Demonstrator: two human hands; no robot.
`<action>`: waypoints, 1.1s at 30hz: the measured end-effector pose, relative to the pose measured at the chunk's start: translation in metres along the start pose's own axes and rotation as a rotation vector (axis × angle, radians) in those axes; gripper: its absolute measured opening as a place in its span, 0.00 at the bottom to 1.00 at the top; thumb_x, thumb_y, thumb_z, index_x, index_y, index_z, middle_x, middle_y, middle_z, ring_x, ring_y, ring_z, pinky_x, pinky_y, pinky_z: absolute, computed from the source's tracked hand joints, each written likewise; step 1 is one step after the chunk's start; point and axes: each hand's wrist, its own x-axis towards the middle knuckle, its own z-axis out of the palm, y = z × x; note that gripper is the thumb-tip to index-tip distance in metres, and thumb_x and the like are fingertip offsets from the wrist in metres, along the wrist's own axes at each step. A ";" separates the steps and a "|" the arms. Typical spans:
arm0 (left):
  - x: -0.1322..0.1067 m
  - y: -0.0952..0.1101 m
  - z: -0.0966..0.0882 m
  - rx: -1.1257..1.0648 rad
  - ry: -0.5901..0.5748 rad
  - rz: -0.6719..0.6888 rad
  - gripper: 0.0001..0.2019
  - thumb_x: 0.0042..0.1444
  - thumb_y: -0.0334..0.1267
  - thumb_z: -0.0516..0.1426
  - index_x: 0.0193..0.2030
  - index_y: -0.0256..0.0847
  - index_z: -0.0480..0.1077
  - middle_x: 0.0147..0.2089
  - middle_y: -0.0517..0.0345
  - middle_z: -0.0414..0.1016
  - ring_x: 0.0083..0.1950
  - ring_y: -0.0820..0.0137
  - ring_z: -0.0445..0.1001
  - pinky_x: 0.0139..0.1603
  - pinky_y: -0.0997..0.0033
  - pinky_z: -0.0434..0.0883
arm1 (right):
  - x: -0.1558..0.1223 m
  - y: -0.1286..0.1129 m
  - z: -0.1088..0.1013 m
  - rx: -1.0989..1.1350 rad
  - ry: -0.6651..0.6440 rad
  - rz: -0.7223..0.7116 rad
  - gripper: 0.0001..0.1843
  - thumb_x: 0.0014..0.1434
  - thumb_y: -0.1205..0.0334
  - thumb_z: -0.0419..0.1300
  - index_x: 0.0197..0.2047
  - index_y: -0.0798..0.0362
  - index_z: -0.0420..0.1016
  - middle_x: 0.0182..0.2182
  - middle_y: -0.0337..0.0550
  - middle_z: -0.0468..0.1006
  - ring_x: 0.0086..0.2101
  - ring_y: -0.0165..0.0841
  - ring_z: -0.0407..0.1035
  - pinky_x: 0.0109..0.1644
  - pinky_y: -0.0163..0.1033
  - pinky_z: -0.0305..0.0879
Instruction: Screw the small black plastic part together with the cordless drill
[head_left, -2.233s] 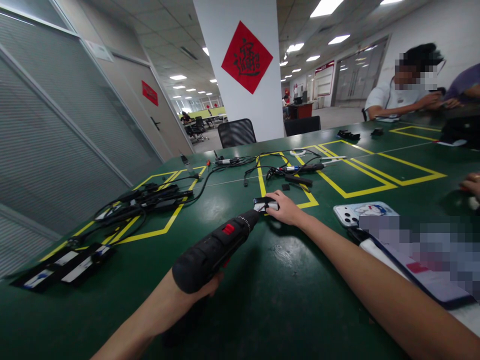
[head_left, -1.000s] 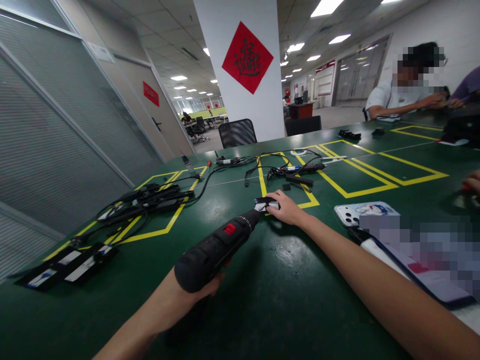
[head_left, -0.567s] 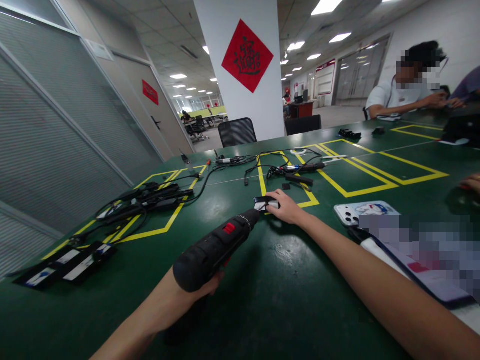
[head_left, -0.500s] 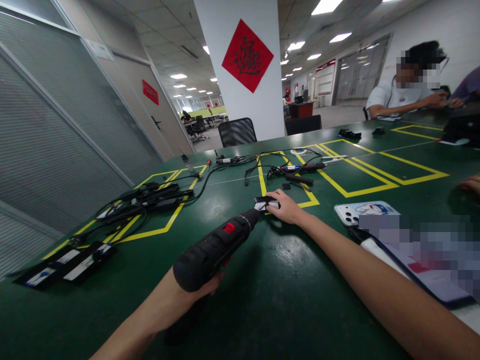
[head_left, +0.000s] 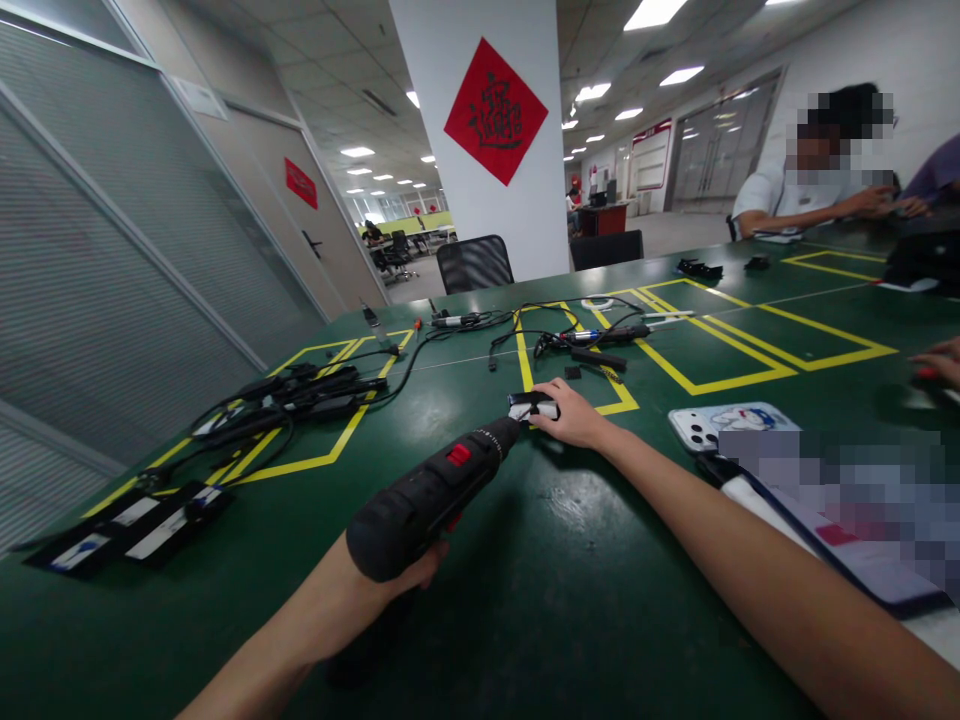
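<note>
The left hand (head_left: 401, 583) grips a black power drill (head_left: 427, 500), nose just beside a small black-and-white part (head_left: 523, 408) the right hand (head_left: 571, 415) holds at the green table (head_left: 547, 620). Black cables (head_left: 330, 392) tangle at left, a phone (head_left: 731, 418) lies right, and someone in white (head_left: 795, 205) sits far right.

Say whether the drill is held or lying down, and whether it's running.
Held: the left hand grips the drill, its front end pointing toward the small piece in the right hand. Running: cannot tell.

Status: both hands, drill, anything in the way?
Left hand: grip on drill. Right hand: holding small piece. Drill pointed at small piece, contact unclear. No obstruction seen between them.
</note>
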 end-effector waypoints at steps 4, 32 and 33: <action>0.002 -0.006 0.000 -0.001 -0.013 0.014 0.27 0.55 0.37 0.55 0.62 0.45 0.55 0.37 0.55 0.72 0.29 0.70 0.67 0.31 0.69 0.69 | 0.001 0.000 0.000 0.004 -0.007 0.006 0.27 0.54 0.53 0.60 0.55 0.54 0.65 0.45 0.48 0.65 0.44 0.36 0.66 0.53 0.42 0.61; 0.001 0.004 -0.001 -0.022 -0.044 -0.087 0.28 0.53 0.39 0.54 0.61 0.39 0.53 0.24 0.64 0.66 0.28 0.68 0.65 0.31 0.69 0.66 | 0.001 0.001 0.001 0.012 0.004 0.007 0.26 0.54 0.52 0.60 0.54 0.53 0.66 0.45 0.47 0.66 0.44 0.36 0.66 0.52 0.41 0.61; 0.001 0.003 -0.001 -0.023 -0.043 -0.074 0.28 0.53 0.39 0.54 0.61 0.39 0.53 0.24 0.64 0.66 0.28 0.68 0.65 0.31 0.69 0.66 | 0.001 0.001 0.001 0.012 0.006 0.008 0.26 0.54 0.53 0.61 0.54 0.53 0.66 0.45 0.47 0.66 0.44 0.36 0.66 0.52 0.41 0.61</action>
